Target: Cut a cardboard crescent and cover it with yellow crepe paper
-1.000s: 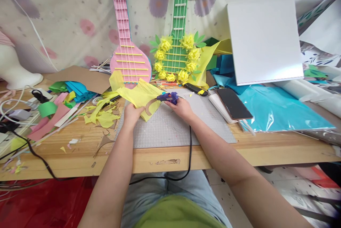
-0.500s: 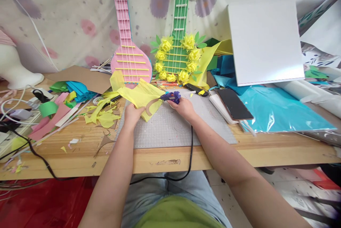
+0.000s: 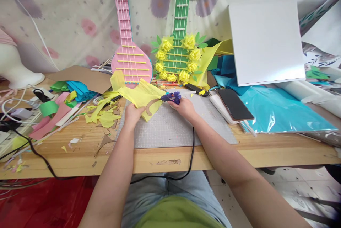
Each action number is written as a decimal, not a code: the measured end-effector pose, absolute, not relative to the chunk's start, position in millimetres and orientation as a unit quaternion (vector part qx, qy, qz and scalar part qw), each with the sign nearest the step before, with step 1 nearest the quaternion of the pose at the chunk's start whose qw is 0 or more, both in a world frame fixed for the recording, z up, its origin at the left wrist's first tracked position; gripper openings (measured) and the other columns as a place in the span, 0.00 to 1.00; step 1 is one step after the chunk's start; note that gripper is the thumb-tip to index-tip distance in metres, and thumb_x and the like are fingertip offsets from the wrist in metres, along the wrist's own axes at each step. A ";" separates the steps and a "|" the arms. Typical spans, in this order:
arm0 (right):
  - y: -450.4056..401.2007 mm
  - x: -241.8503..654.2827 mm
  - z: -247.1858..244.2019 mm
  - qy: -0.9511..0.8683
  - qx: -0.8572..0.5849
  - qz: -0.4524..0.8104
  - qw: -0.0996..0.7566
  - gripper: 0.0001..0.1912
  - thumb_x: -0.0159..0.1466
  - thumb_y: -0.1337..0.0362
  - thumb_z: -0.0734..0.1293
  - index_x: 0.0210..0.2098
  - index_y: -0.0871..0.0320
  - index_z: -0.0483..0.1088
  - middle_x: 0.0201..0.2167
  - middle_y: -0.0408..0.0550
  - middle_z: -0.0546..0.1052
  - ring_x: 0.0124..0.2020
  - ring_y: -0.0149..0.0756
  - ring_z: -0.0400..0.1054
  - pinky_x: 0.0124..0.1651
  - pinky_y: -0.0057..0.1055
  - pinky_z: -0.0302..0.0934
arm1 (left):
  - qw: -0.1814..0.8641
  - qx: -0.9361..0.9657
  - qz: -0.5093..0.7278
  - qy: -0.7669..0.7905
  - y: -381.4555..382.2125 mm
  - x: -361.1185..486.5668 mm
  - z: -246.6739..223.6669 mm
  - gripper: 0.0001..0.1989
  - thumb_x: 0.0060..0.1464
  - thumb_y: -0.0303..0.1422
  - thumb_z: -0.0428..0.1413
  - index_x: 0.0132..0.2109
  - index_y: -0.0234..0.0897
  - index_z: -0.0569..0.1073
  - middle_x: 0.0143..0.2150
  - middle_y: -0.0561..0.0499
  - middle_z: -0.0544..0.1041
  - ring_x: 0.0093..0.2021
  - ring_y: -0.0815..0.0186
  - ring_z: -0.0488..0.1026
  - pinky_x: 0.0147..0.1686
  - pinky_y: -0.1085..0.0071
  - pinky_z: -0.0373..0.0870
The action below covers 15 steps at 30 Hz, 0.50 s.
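– Pointing where, with the glue gun [image 3: 172, 97]?
– Toward nine o'clock, along nine-to-three, above the mat's [image 3: 170, 132] twelve, clamped in right hand [image 3: 185, 108], with left hand [image 3: 132, 115] pinching yellow paper [image 3: 138, 94].
– Room?
– Open mat toward six, then counter [image 3: 150, 159] edge.

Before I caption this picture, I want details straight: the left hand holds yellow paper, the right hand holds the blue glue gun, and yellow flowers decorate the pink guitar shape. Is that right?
Not quite: the head view shows the yellow flowers on the green guitar shape, not the pink one. The left hand does hold yellow paper and the right hand the blue glue gun.
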State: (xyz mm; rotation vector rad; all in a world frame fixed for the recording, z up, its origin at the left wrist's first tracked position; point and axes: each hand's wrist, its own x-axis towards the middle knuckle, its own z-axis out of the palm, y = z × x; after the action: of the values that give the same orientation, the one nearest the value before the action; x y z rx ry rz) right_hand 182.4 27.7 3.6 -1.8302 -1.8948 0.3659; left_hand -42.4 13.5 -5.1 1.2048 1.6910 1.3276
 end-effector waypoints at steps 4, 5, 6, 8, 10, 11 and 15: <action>25.7 182.1 5.6 -0.696 -0.668 0.130 0.227 0.28 0.56 0.41 0.58 0.36 0.60 0.72 0.31 0.56 0.77 0.35 0.43 0.71 0.31 0.31 0.58 | 0.334 0.455 0.512 0.647 13.9 -42.3 -5.5 0.19 0.30 0.28 0.61 0.36 0.32 0.76 0.36 0.45 0.79 0.40 0.56 0.74 0.39 0.66 0.70; 25.5 182.0 5.7 -0.697 -0.669 0.131 0.225 0.29 0.56 0.41 0.58 0.36 0.60 0.72 0.31 0.56 0.77 0.35 0.43 0.71 0.31 0.31 0.58 | 0.334 0.454 0.513 0.648 14.0 -42.3 -5.5 0.19 0.29 0.28 0.61 0.36 0.32 0.76 0.36 0.45 0.79 0.40 0.56 0.74 0.39 0.66 0.70; 25.4 182.0 5.7 -0.697 -0.669 0.131 0.223 0.29 0.56 0.41 0.58 0.36 0.60 0.72 0.31 0.56 0.77 0.35 0.43 0.71 0.31 0.31 0.58 | 0.335 0.453 0.512 0.648 14.1 -42.3 -5.5 0.19 0.29 0.28 0.61 0.36 0.32 0.76 0.36 0.45 0.79 0.40 0.56 0.74 0.39 0.66 0.70; 25.3 181.7 5.5 -0.699 -0.668 0.133 0.220 0.29 0.56 0.40 0.58 0.36 0.60 0.72 0.32 0.56 0.77 0.35 0.43 0.71 0.32 0.31 0.58 | 0.335 0.455 0.512 0.647 14.2 -42.4 -5.6 0.19 0.29 0.28 0.61 0.36 0.32 0.76 0.36 0.45 0.79 0.40 0.56 0.74 0.39 0.66 0.70; 24.9 181.3 5.2 -0.704 -0.661 0.134 0.223 0.28 0.56 0.41 0.58 0.35 0.59 0.72 0.32 0.55 0.77 0.35 0.43 0.71 0.32 0.31 0.59 | 0.333 0.457 0.511 0.647 14.1 -42.4 -5.5 0.19 0.30 0.28 0.61 0.36 0.32 0.76 0.36 0.46 0.79 0.40 0.56 0.74 0.39 0.66 0.70; 24.6 180.9 5.3 -0.706 -0.658 0.134 0.224 0.28 0.56 0.41 0.58 0.35 0.59 0.72 0.32 0.55 0.77 0.35 0.43 0.71 0.32 0.31 0.59 | 0.332 0.458 0.511 0.647 14.0 -42.4 -5.4 0.19 0.30 0.28 0.61 0.36 0.33 0.76 0.35 0.46 0.78 0.40 0.56 0.74 0.39 0.66 0.70; 22.4 178.6 6.5 -0.712 -0.652 0.130 0.225 0.28 0.56 0.41 0.58 0.35 0.59 0.72 0.33 0.56 0.77 0.35 0.44 0.71 0.33 0.32 0.59 | 0.334 0.454 0.508 0.651 13.2 -41.8 -4.4 0.19 0.30 0.28 0.61 0.36 0.32 0.76 0.35 0.46 0.78 0.40 0.56 0.74 0.39 0.66 0.70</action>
State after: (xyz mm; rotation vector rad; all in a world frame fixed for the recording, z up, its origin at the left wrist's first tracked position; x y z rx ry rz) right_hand 178.6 22.4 6.5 -1.7991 -1.9644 0.3594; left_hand -41.8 13.2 -4.4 1.1862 1.6988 1.3272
